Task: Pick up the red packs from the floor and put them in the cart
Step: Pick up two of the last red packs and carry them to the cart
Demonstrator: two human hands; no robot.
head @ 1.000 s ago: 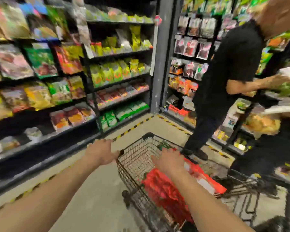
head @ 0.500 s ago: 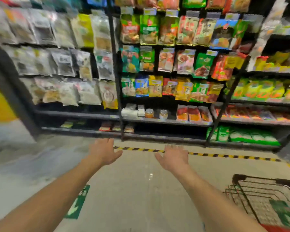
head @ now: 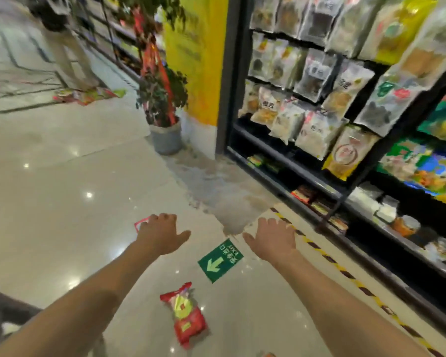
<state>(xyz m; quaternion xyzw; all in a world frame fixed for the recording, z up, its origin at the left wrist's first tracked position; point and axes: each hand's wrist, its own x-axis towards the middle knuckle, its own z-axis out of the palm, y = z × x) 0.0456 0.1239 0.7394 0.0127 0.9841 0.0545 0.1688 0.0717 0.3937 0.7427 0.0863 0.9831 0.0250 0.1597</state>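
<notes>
Down at the very bottom edge of the view we caught a red-orange sliver (head: 267,354), cut off, so no calling that one. Just beyond it, there it was: one red pack (head: 183,314) flat on the floor (head: 62,202), between our forearms and well apart from the foot of the shelves (head: 319,191). Nobody had hold of it!

Past the green exit sticker (head: 220,260), our left hand (head: 160,234) and right hand (head: 273,238) hung over the floor, fingers spread and loose, each holding nothing. A pink-edged shape (head: 139,224) peeked out behind the left hand, mostly hidden; pack or floor marking, we couldn't tell.

The cart was out of sight, so we couldn't say what it carried, and a dark shape (head: 0,302) at the lower left was too blurred to name.

Far off, past the potted plant (head: 162,99), a heap of red and green packs (head: 88,94) lay on the floor by a person's legs (head: 70,60). We judged the near pack yet to be collected, and likely more.
</notes>
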